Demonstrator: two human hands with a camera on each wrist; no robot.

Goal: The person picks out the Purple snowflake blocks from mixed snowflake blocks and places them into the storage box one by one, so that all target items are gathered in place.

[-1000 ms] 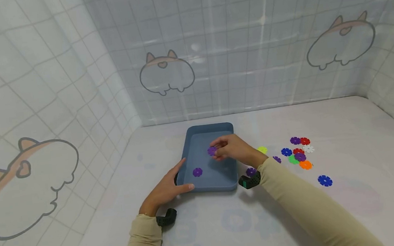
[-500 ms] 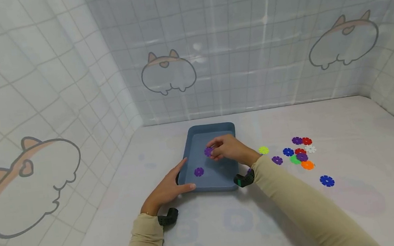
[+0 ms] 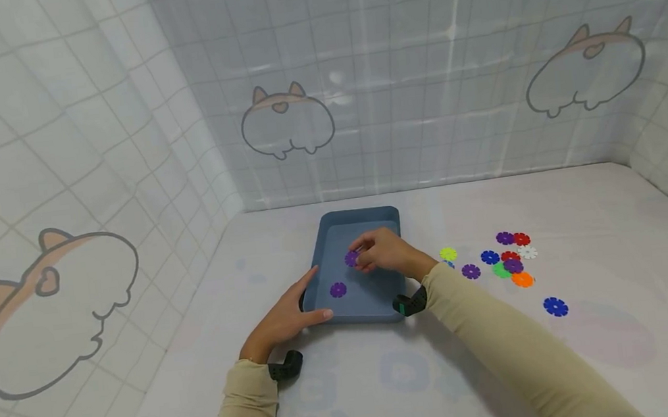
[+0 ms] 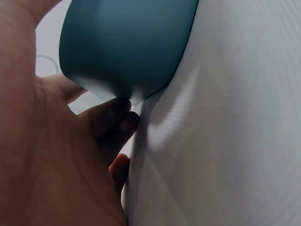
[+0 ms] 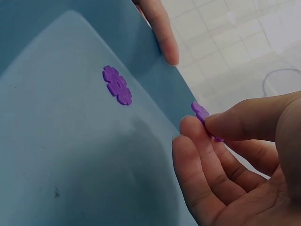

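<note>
A blue-grey rectangular tray (image 3: 374, 299) stands on the white cloth. My left hand (image 3: 281, 319) grips its near left corner, the thumb over the front rim and the fingers along the left side. Over the tray's middle, my right hand (image 3: 390, 251) pinches a purple snowflake disc (image 5: 200, 110) between thumb and fingertips. In the right wrist view that disc is partly covered by the thumb and held above the tray floor. Another purple snowflake disc (image 3: 338, 290) lies flat inside the tray, near its front left.
Loose snowflake discs are scattered right of the tray: a yellow one (image 3: 448, 253), a purple one (image 3: 471, 271), an orange one (image 3: 523, 280), a white one (image 3: 528, 252) and several others, some overlapping. A blue disc (image 3: 555, 307) lies nearer. A tile-patterned curtain (image 3: 419, 91) rises behind.
My right hand has shifted a little to the left over the tray with the purple disc still pinched. The left hand keeps its place on the tray corner.
</note>
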